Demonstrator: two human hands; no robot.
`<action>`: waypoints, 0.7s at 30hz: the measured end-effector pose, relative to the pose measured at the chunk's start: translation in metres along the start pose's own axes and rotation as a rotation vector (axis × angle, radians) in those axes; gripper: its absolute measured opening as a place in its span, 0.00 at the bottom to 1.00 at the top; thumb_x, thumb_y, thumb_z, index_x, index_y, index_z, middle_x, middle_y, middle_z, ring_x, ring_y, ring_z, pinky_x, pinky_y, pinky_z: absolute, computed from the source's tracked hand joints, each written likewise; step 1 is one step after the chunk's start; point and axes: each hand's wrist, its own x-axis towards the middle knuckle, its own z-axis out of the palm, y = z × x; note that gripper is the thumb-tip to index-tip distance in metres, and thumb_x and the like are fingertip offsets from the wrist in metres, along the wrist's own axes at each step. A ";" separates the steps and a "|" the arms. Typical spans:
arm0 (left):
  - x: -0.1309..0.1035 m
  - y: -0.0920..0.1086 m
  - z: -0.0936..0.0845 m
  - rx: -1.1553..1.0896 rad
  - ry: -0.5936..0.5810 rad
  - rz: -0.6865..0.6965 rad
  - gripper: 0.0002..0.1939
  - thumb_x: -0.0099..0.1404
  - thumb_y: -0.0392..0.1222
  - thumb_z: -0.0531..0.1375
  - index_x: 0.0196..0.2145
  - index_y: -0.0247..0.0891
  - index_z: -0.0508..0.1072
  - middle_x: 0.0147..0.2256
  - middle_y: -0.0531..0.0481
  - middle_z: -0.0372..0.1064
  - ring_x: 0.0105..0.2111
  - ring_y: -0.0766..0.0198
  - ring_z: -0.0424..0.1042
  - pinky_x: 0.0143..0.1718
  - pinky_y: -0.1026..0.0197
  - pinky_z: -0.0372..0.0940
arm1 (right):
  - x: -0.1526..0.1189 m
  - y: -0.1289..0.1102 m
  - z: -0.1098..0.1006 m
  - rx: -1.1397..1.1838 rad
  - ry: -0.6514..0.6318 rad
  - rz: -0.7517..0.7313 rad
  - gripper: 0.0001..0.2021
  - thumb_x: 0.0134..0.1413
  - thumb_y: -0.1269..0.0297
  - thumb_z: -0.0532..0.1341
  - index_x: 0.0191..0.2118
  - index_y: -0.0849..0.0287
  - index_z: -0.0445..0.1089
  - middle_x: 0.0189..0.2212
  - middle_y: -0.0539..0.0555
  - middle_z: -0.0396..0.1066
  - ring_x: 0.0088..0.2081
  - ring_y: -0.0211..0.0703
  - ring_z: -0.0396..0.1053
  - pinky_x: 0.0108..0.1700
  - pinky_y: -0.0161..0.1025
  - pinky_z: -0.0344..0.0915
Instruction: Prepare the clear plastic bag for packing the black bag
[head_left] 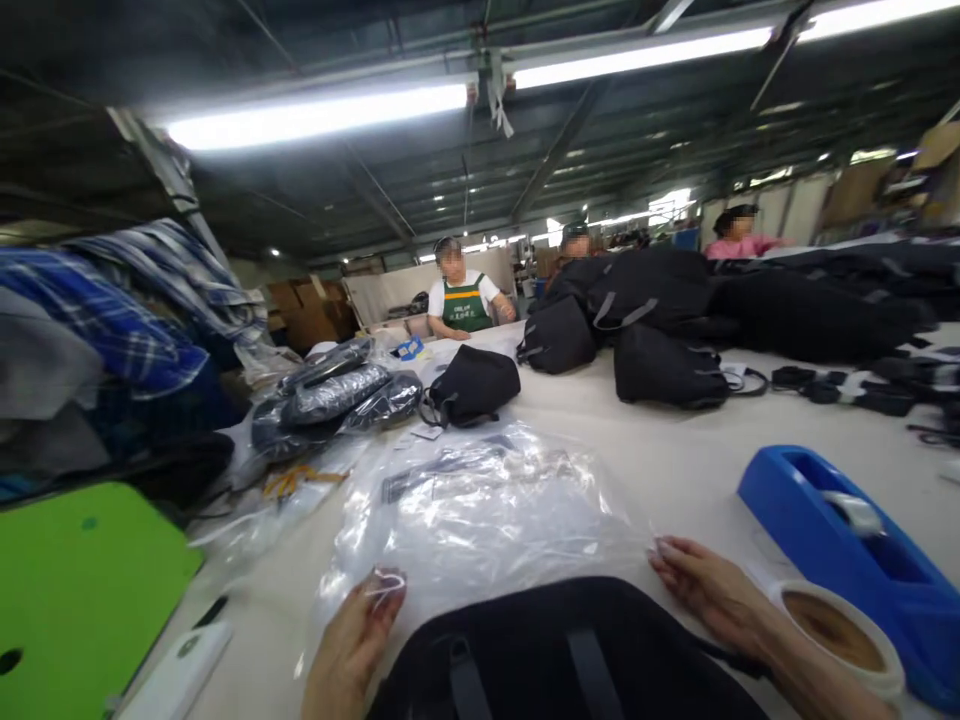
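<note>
A black bag (555, 650) with grey straps lies at the table's near edge, right in front of me. My left hand (352, 645) pinches the near left edge of a clear plastic bag (480, 515) that is spread flat beyond the black bag. On the bag's right, my right hand (709, 590) holds the plastic's near right edge with its fingertips. The black bag sits between my two hands, its far end at the plastic's opening.
A blue tape dispenser (847, 540) and a tape roll (840, 630) lie right. Packed bags (337, 395), a small black bag (472, 385) and piled black bags (660, 330) sit farther on the white table (675, 450). Green board (82, 580) left. Other people work behind.
</note>
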 end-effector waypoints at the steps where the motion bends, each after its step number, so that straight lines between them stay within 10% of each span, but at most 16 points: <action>1: 0.000 0.000 0.006 -0.033 -0.008 -0.023 0.15 0.65 0.37 0.53 0.21 0.40 0.67 0.26 0.50 0.71 0.36 0.59 0.74 0.43 0.59 0.70 | -0.003 0.000 -0.001 0.035 -0.006 0.020 0.13 0.39 0.63 0.68 0.29 0.55 0.63 0.25 0.51 0.71 0.31 0.43 0.74 0.34 0.36 0.72; 15: -0.026 -0.025 0.002 0.228 -0.234 -0.011 0.24 0.40 0.60 0.67 0.20 0.36 0.66 0.17 0.57 0.61 0.18 0.70 0.59 0.20 0.68 0.54 | -0.034 0.004 -0.013 -0.168 -0.283 0.150 0.28 0.39 0.37 0.63 0.35 0.58 0.72 0.39 0.57 0.74 0.44 0.51 0.71 0.47 0.40 0.67; 21: -0.043 -0.020 -0.010 0.309 -0.342 -0.125 0.27 0.44 0.67 0.62 0.25 0.37 0.69 0.21 0.54 0.66 0.23 0.64 0.65 0.24 0.65 0.58 | -0.042 0.008 -0.014 -0.260 -0.106 0.071 0.19 0.32 0.44 0.68 0.29 0.52 0.74 0.49 0.56 0.70 0.58 0.58 0.57 0.58 0.45 0.58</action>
